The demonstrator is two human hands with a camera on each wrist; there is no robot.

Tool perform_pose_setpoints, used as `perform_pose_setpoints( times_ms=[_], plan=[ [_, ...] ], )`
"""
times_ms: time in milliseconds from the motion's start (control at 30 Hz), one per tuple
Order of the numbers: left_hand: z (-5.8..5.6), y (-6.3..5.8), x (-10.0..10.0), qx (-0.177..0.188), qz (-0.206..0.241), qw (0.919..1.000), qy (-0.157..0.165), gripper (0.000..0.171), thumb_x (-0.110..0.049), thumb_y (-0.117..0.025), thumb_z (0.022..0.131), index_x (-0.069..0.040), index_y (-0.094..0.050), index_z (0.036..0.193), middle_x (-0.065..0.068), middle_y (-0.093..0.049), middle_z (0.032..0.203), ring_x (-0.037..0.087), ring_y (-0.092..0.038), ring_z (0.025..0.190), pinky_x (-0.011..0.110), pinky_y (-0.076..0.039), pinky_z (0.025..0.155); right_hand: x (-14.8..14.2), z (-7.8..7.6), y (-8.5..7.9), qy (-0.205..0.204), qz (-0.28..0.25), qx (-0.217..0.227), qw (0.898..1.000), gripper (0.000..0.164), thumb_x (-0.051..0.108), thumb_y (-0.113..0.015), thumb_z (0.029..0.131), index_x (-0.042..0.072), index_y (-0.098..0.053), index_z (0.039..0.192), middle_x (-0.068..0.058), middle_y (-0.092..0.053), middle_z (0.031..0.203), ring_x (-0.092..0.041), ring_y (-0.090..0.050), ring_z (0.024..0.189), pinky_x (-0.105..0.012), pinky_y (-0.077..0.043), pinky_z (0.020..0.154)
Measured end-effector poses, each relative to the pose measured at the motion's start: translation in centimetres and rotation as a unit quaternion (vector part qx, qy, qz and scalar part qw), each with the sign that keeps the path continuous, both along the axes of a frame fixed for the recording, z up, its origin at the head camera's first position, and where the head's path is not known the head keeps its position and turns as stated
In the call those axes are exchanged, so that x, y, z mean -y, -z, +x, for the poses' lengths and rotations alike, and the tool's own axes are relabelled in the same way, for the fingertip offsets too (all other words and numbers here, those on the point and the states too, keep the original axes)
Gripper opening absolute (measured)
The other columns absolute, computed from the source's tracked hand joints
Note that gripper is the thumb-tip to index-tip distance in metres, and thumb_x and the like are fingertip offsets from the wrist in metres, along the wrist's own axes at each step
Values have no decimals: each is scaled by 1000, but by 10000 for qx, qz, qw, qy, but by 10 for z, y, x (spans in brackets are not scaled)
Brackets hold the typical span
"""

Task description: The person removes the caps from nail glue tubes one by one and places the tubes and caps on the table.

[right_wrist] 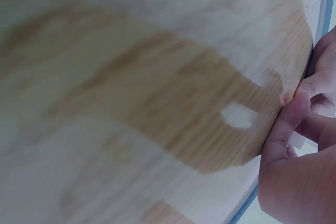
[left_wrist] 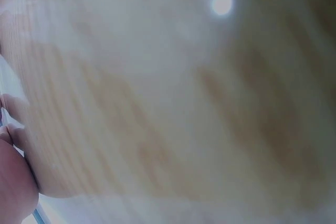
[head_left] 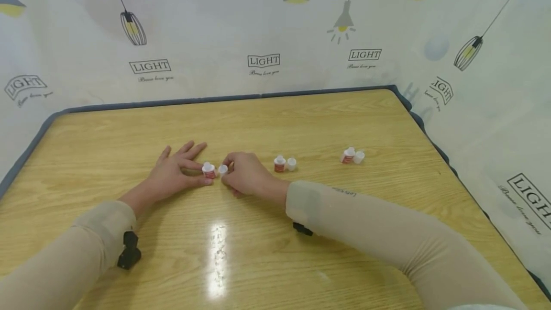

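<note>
A small white bottle with a red label [head_left: 208, 171] stands on the wooden table, left of centre. My left hand [head_left: 174, 172] pinches it between thumb and index finger, the other fingers spread out on the far side. Just right of the bottle, a white cap [head_left: 222, 170] is between the thumb and index finger of my right hand [head_left: 247, 173]. Cap and bottle are a little apart. Only a bit of the left hand [left_wrist: 16, 182] shows in the left wrist view. In the right wrist view the right hand [right_wrist: 294, 171] rests low at the table, its cap mostly hidden.
Two similar bottles stand to the right: a middle bottle [head_left: 280, 163] with a white cap [head_left: 291, 164] beside it, and a far right bottle [head_left: 348, 155] with another cap [head_left: 359, 157]. A dark edging [head_left: 224, 99] borders the table, below a lamp-patterned wall covering [head_left: 206, 27].
</note>
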State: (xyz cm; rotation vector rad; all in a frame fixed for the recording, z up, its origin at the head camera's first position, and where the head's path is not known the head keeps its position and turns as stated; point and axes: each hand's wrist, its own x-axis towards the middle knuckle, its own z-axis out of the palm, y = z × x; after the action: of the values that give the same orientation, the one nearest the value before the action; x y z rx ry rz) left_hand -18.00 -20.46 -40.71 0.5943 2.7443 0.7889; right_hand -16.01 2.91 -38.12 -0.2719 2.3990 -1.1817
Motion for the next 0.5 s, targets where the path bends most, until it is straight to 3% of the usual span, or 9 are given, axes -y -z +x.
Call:
perform_pose_setpoints(
  times_ms=[367,500],
  plan=[
    [-4,0,-6,-11,-62,9999,125,50,-48,-85,88,-16,-80,126,8,-32,176,40,-13,167,76,6,128,-4,-1,-1,1,-8,-84,10000,21,8,-71,100,6,-68,121,-3,-64,63,-12,-61,47,-19,-52,46],
    [-4,-2,-6,-1,-22,9999,148,51,-48,-85,88,-15,-79,127,8,-32,176,40,-12,168,76,6,128,-4,-1,-2,25,-28,-49,10000,26,8,-72,99,6,-66,125,-4,-67,65,-12,-62,49,-20,-53,47]
  ],
)
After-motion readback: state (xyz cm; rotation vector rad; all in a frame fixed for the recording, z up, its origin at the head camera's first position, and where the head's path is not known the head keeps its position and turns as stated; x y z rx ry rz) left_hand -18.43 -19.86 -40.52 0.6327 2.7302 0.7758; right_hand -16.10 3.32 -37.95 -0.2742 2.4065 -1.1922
